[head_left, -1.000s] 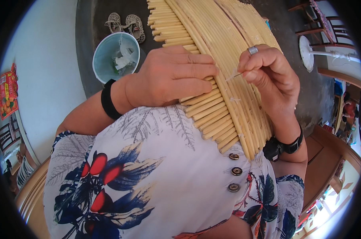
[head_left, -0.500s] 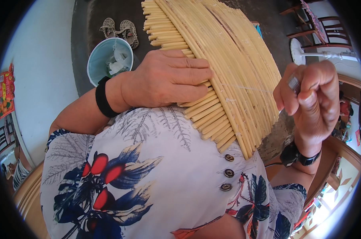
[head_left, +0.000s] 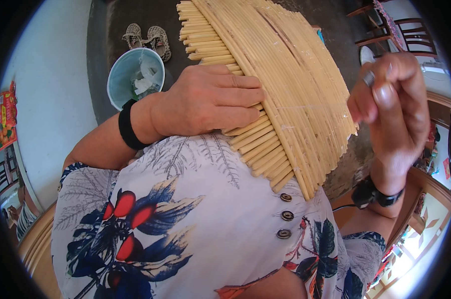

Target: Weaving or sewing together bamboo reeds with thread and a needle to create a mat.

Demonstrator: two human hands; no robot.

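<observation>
A mat of straw-coloured stalks [head_left: 285,65], laid side by side over a second layer of crossing stalks, rests against my front. My left hand [head_left: 210,99] grips its left edge, fingers on top and the thumb hidden. Pale bits of stitching dot the surface. A thin white thread [head_left: 315,107] stretches from the mat toward my right hand [head_left: 392,99], which is raised off the mat's right edge. Its thumb and fingers are pinched closed, and a metal ring band [head_left: 369,78] sits on one finger. Whether a needle is in the pinch cannot be seen.
A light blue bucket [head_left: 113,82] with crumpled plastic in it stands on the dark floor at the left. Beyond it is a pair of woven shoes [head_left: 158,41]. Wooden chairs [head_left: 417,37] are at the far right, and a white wall [head_left: 51,65] rises at the left.
My right hand has moved a little farther away and slightly to the right, its fingers slightly blurred. The left hand keeps its hold and the mat has barely shifted.
</observation>
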